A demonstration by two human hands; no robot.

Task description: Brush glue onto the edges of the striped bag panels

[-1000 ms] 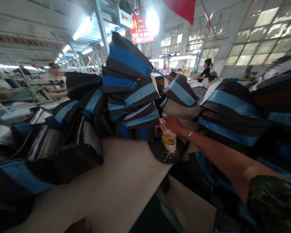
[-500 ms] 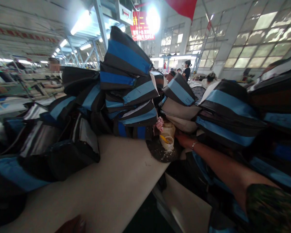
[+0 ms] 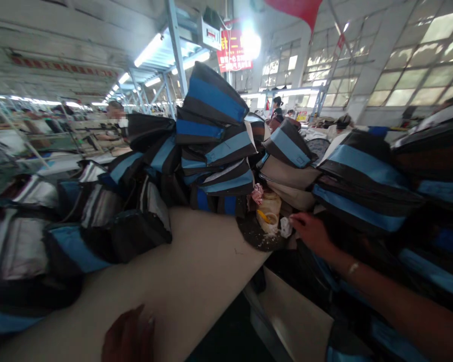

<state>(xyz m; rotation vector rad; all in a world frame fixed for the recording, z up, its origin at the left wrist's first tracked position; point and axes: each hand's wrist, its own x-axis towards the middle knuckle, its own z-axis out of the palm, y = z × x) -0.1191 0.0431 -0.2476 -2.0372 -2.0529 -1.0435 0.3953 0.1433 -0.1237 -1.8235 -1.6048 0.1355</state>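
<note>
My right hand [image 3: 312, 232] reaches forward at the right, its fingers curled and pinched on a small white scrap [image 3: 286, 227]. It hovers beside a cream container [image 3: 271, 205] with something yellow in it. The container sits on a dark round tray [image 3: 253, 237] dusted with white crumbs. A pink rag [image 3: 257, 193] lies behind the container. My left hand [image 3: 129, 336] rests flat on the beige table [image 3: 181, 271] at the bottom edge, holding nothing.
Stacks of black-and-blue striped bags [image 3: 215, 136] crowd the table's far side, with more at the left [image 3: 98, 216] and right [image 3: 362, 176]. A gap drops away right of the table edge. People work at benches in the background [image 3: 117, 113].
My right hand has drawn back from behind the container toward me, now with a white scrap at its fingertips. My left hand has come further into view on the table. The camera shifted left.
</note>
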